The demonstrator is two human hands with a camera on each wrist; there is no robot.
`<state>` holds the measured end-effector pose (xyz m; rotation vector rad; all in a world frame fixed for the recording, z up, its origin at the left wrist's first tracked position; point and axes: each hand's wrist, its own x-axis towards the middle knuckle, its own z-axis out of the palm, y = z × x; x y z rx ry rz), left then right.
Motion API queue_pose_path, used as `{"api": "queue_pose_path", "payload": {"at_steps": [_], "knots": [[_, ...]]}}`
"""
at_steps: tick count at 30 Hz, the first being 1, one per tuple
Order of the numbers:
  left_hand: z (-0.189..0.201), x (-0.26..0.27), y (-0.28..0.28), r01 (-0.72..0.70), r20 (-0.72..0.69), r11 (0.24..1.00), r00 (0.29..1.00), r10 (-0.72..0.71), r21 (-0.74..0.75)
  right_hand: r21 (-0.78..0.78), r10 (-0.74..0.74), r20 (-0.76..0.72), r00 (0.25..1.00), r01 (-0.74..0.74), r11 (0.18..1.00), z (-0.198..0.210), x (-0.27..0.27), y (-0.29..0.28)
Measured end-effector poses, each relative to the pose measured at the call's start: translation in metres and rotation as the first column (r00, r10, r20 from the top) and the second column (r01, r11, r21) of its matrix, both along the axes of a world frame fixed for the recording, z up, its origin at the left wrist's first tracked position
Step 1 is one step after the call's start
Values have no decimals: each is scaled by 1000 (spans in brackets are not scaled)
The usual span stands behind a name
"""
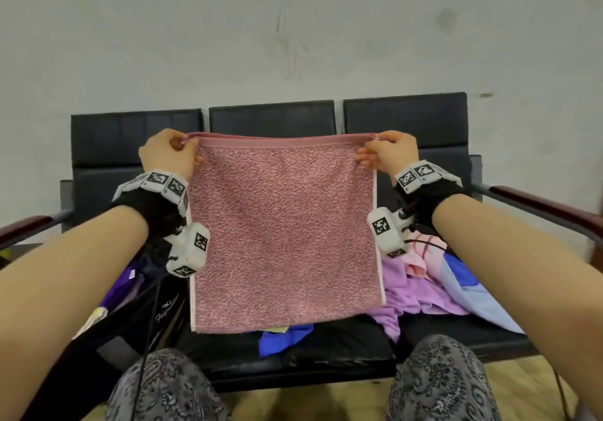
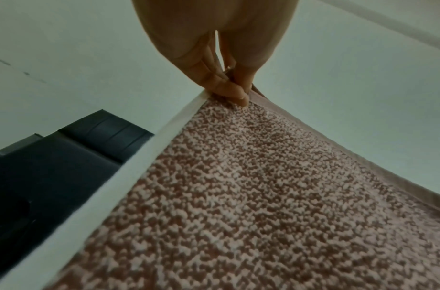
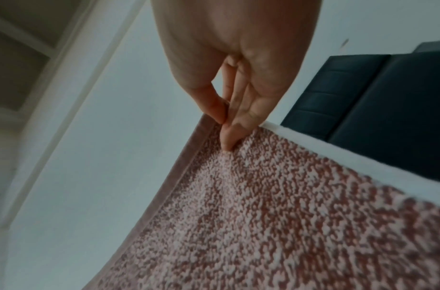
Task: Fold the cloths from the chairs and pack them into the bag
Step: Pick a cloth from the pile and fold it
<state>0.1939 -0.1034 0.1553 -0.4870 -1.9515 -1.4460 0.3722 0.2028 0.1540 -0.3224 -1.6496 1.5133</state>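
Above the middle seat of the black chairs (image 1: 404, 117), held up flat: pink towel (image 1: 284, 234), doubled over, two hemmed edges together along the top, lower edge hanging just over the seat. At the top left corner, left hand (image 1: 169, 153), thumb and fingers (image 2: 232, 92) pinched tight on both layers. At the top right corner, right hand (image 1: 388, 153), likewise clamped on the corner, fingertips (image 3: 227, 137) pressed into the pile, thumb behind the hem. White side bands down both long edges of the towel.

On the seat to the right, heaped loosely: lilac cloth (image 1: 414, 293), light blue cloth (image 1: 473, 290) and a pale pink striped cloth (image 1: 421, 254). Near the front edge, under the towel: blue cloth (image 1: 284, 339). To the left, standing open on the seat: black bag (image 1: 163, 316), purple cloth (image 1: 120, 283) showing inside. Behind, a plain grey wall (image 1: 293, 29).
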Motion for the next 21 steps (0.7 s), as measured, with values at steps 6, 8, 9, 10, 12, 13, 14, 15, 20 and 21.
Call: {"api": "queue_pose_path", "payload": {"at_steps": [6, 8, 9, 10, 12, 13, 14, 15, 20, 21], "knots": [[-45, -34, 11, -63, 134, 990, 988, 79, -124, -204, 196, 164, 967, -161, 966, -39, -41, 9], [-71, -50, 18, -32, 246, 979, 966, 83, -202, -319, 265, 223, 938, -187, 929, -63, -60, 17], [-88, -61, 20, -15, 312, 977, 946, 83, -215, -371, 300, 245, 922, -197, 908, -76, -69, 20], [-101, -69, 23, 11, 364, 977, 929, 69, -213, -403, 332, 271, 903, -207, 891, -88, -77, 21], [-129, -88, 29, 36, 413, 978, 909, 53, -205, -440, 380, 308, 872, -224, 869, -114, -95, 24], [-140, -90, 33, 36, 427, 975, 902, 63, -221, -452, 387, 316, 866, -221, 864, -125, -102, 25], [-149, -92, 36, 27, 443, 966, 892, 92, -256, -454, 381, 334, 862, -207, 867, -134, -108, 25], [-159, -93, 38, 9, 463, 961, 878, 125, -278, -457, 375, 351, 858, -192, 868, -143, -112, 25], [-206, -83, 34, 25, 662, 974, 738, 133, -223, -409, 255, 494, 831, -37, 912, -194, -106, 22], [-217, -81, 30, 26, 694, 973, 705, 144, -229, -375, 243, 545, 803, -26, 927, -205, -103, 22]]}}
